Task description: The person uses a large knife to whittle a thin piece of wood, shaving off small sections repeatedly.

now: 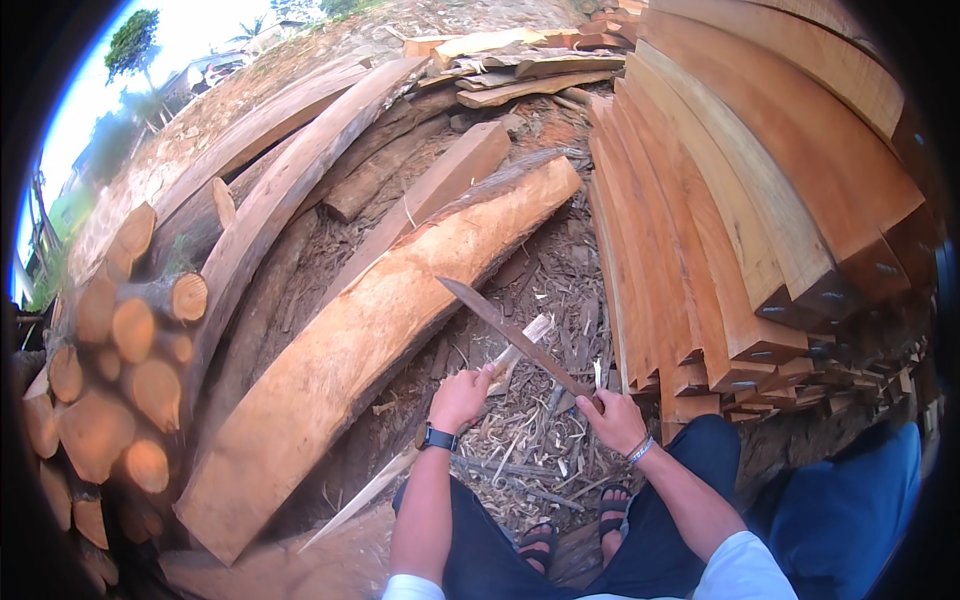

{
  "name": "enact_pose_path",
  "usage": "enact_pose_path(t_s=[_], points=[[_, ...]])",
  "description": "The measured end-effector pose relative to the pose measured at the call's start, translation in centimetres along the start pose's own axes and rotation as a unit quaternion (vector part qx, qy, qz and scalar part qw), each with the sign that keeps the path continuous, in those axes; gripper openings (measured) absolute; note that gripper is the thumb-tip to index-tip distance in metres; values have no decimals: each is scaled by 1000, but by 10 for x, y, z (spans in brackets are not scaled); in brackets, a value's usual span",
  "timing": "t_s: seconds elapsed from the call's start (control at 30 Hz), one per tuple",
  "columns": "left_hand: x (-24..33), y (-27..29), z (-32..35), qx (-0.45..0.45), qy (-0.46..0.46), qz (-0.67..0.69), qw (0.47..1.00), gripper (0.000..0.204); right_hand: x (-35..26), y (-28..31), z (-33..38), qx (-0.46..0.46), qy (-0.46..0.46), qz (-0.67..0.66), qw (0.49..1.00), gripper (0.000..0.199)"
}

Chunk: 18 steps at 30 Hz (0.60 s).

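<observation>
- Left hand: forearm raised almost straight from the lower edge, watch at the wrist; fingers wrapped around a pale split stick.
- Right hand: forearm slanted up and leftward, wristband worn; fingers curled around the machete's handle.
- Machete: blade pointed up-left, crossing the stick ahead of the left hand.
- Stick: held slantwise before the knees, above wood chips.
- Bark-edged slab: lay left of both hands.

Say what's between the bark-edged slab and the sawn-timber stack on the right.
Head view: wood chips litter that stretch; above them, the left hand grips a pale stick and the right hand holds a machete.
</observation>
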State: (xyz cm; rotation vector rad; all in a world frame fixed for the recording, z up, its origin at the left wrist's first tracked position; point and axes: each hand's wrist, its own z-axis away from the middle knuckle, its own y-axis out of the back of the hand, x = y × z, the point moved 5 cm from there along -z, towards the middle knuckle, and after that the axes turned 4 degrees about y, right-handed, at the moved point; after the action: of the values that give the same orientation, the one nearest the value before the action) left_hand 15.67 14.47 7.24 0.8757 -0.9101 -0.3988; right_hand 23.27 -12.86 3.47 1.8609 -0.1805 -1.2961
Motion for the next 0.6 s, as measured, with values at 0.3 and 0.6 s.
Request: enact_pose_path(t_s=[0.3, 0.6], points=[[21, 2, 8, 88, -64, -133, 985, 60, 4, -1, -7, -44, -61, 89, 993, 69], [19, -20, 8, 126, -92, -214, 964, 46, -5, 0, -1, -64, -19, 145, 987, 66]])
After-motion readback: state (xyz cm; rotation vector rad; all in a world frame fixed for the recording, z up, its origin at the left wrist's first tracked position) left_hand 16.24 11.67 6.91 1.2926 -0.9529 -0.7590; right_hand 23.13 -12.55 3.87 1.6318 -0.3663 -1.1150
